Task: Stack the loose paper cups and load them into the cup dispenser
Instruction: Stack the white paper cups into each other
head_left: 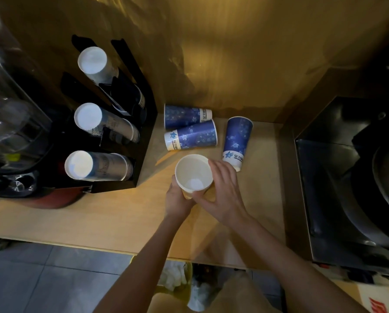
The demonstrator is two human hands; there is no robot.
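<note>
An upright paper cup point(193, 173), white inside, stands mouth-up over the wooden counter point(112, 213). My left hand point(177, 197) wraps its lower left side and my right hand point(222, 190) grips its right side and front. Three blue star-printed cups lie on their sides behind it: one at the back point(186, 115), one just in front of that point(192, 136), and one further right point(236, 141). The black cup dispenser point(143, 114) stands at the left with three slanted stacks of cups: top point(94, 62), middle point(91, 118) and bottom point(82, 166).
A clear blender jug point(10, 109) and a dark appliance base point(15, 186) crowd the far left. A dark metal machine point(351, 181) fills the right side. A golden wall point(234, 53) closes the back. Below the counter edge are a bin with white rubbish point(177, 276) and a grey tiled floor point(42, 279).
</note>
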